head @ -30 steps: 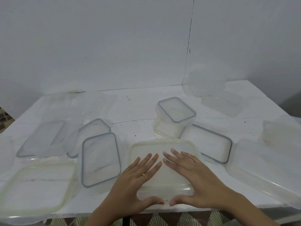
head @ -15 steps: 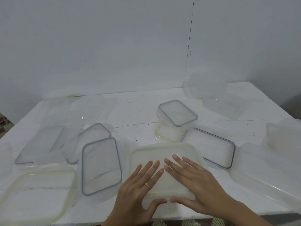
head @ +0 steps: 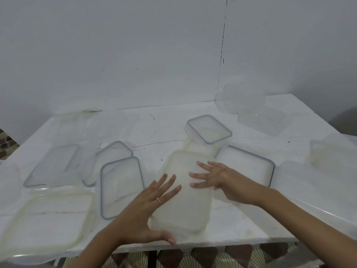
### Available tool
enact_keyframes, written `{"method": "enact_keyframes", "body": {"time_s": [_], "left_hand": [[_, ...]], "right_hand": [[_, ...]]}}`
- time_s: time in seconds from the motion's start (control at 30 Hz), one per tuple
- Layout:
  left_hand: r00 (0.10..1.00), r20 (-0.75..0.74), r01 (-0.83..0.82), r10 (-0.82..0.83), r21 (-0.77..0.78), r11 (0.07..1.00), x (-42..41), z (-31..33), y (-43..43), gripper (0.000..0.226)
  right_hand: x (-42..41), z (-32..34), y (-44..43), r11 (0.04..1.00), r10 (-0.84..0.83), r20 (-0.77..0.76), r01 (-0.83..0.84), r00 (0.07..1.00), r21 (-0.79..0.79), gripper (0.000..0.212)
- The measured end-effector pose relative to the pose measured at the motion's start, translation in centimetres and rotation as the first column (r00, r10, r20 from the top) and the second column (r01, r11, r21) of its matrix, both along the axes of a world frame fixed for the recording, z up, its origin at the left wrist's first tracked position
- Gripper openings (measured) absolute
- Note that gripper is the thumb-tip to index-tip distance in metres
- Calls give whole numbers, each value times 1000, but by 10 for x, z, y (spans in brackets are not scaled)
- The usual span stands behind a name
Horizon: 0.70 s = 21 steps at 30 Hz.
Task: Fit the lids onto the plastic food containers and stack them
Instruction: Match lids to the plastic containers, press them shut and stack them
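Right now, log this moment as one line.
left hand: open, flat on centre container | right hand: open, blurred, over its right edge | grey-rimmed lid: loose, left of container

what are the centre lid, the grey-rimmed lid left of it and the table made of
Centre lid: cloudy, matte plastic by its look, the table showing faintly through; yellowed rim seal, likely silicone. Grey-rimmed lid: clearer, glossier plastic with a grey seal. Table: white, speckled, with a crack line; perhaps stone or painted board.
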State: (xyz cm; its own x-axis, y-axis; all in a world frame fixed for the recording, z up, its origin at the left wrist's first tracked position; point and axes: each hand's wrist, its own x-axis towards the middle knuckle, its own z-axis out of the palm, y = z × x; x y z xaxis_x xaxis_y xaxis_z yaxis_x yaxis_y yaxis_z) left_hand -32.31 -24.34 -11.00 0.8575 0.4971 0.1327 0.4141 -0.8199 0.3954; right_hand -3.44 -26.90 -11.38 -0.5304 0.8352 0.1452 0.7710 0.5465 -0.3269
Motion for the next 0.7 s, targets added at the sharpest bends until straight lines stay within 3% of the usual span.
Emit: {"method": "enact_keyframes", "body": {"time_s": [0.1,0.17,0.3,0.33,0.4,0.5,0.57,0.7], "left_hand": [[996,64,-71,70,18,997,9,-8,-12,90],[979,143,-155,146,59,986,21,-18,-22,86],[949,181,-278,259,89,956,36,-25,-22,85],[951,174,-273,257,72,959,35,-24,-18,87],[959,155,-241,237,10,970,32,-21,-7,95],[975,122,-186,184,13,982,30,-16,5,96],[980,133,-154,149,32,988,29,-16,12,90],[976,182,-124,119,17,992,26,-20,25,85]], "right_hand": [[-7,-4,17,992,-105,-142,114,984,55,92],[-17,-7,21,982,-165,-200,179,966,53,79],[-36,0,6,973,-196,-403,126,894,-194,41],[-38,4,0,964,-187,-424,83,886,-251,42],[-38,7,-8,954,-151,-351,44,924,-295,68],[-37,1,-9,989,-76,-116,60,990,-132,96],[-40,-5,-6,996,-85,-66,84,994,-22,98],[-44,-10,-4,994,-106,-73,106,992,4,94]]}}
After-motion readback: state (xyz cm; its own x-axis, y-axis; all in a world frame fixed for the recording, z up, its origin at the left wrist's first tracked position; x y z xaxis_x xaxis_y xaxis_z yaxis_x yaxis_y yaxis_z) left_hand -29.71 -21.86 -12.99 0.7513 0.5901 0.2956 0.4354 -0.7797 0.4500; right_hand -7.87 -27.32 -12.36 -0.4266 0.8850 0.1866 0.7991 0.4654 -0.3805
